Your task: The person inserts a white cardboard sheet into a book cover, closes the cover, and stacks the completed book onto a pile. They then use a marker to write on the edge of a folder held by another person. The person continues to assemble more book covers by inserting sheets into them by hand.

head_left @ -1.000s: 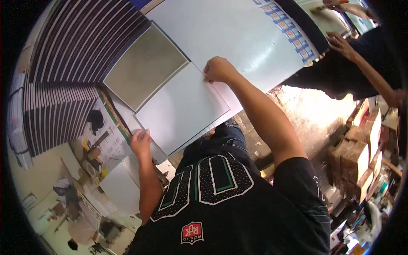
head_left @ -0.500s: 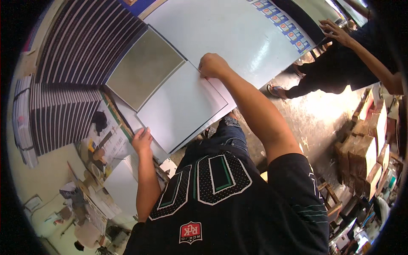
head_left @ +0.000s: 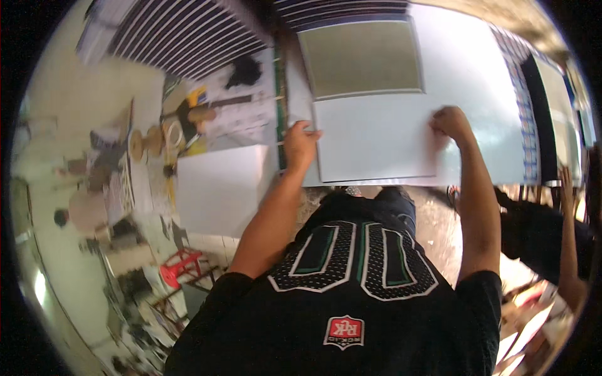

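Note:
In front of me lies an opened hard book cover with dark edging. Its far board is bare greyish brown, and a smooth white sheet covers the near half. My left hand rests at the sheet's left edge, fingers bent but apart, with the fingertips touching it. At the right edge is my right hand, its fingers curled together and partly smeared by motion. Whatever those fingers may hold is hidden.
The cover lies on a white tabletop. Dark striped stacks of books rise at the far left. A lower surface holds a white stack, a tape roll and a red stool stands nearby. Another person's arm shows at right.
My view has turned, so the cover now lies square in front of me. My right hand has moved from the sheet's far right corner nearer along its right edge. The left hand stays at the left edge.

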A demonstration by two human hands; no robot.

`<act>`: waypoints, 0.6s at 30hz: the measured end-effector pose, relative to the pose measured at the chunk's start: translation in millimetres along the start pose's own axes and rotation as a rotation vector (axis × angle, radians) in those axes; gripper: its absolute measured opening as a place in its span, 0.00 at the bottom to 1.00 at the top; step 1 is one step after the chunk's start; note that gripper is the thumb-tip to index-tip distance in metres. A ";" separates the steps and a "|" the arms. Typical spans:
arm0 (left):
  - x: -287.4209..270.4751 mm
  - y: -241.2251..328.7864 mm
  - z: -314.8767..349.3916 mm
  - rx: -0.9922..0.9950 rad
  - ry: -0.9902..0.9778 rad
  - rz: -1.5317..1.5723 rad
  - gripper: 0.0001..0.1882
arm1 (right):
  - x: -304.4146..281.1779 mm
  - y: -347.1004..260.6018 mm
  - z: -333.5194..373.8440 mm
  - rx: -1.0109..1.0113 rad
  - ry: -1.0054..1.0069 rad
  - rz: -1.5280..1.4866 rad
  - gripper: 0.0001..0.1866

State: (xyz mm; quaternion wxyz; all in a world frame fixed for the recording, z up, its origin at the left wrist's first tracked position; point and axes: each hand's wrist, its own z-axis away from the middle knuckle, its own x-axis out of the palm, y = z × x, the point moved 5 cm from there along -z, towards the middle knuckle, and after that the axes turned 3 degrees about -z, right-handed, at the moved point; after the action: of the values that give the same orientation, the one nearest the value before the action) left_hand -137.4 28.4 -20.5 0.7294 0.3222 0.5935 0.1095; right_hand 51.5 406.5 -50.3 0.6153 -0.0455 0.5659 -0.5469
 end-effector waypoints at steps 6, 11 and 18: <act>-4.7 -12.6 -1.2 -0.054 -0.022 0.099 0.24 | 5.4 -19.0 9.8 0.114 -0.120 -0.145 0.09; -11.7 3.8 0.7 0.070 -0.046 0.061 0.21 | 1.7 -16.7 12.0 0.202 -0.181 -0.280 0.14; -21.2 15.9 4.0 0.032 -0.063 0.027 0.14 | 0.4 -12.6 14.4 0.229 -0.170 -0.377 0.14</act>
State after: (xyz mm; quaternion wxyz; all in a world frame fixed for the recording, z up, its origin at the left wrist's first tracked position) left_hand -135.9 27.7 6.3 0.7409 0.3451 0.5674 0.0998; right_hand 54.2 393.1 -37.0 0.5489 -0.1263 0.4280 -0.7068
